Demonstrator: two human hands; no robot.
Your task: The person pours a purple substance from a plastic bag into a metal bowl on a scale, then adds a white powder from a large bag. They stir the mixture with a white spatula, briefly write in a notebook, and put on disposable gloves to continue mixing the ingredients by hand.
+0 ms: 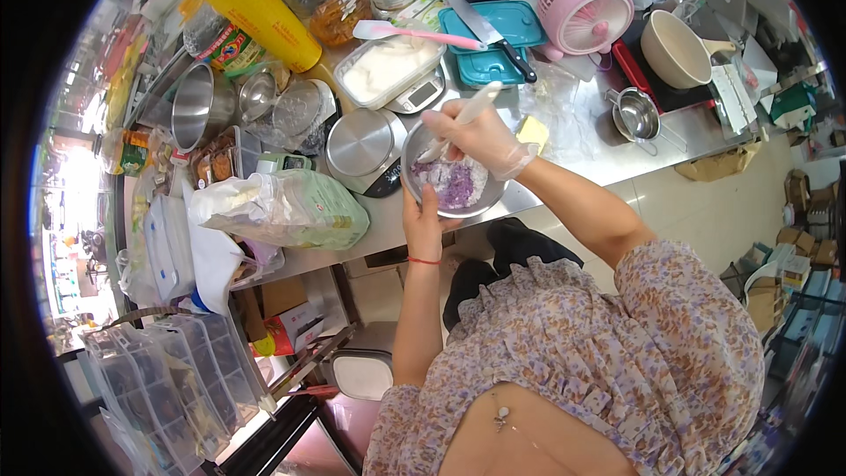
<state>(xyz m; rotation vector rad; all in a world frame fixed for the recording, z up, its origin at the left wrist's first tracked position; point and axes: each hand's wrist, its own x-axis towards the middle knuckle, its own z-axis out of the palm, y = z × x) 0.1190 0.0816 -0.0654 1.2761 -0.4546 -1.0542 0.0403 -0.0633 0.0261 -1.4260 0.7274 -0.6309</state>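
Observation:
A round metal bowl [500, 197] sits at the counter's front edge, with white powder and a purple crumbly mass [459, 186] inside. My left hand [423, 218], a red cord at its wrist, grips the bowl's near left side. In a clear glove, my right hand [481, 137] is closed around the handle of a whitish spatula [486, 98], whose lower end is down in the bowl. Left of the bowl lies a kitchen scale with a round metal plate [360, 143]. A pale yellow block [533, 133] rests just right of the bowl.
Behind the bowl, a tub of white paste [390, 69] stands on another scale, a pink spatula across it. A knife [492, 33] lies on teal lids [522, 18]. A green-white bag [310, 211] stands left; a small steel pot [636, 117] and a cream pan [674, 46] stand right.

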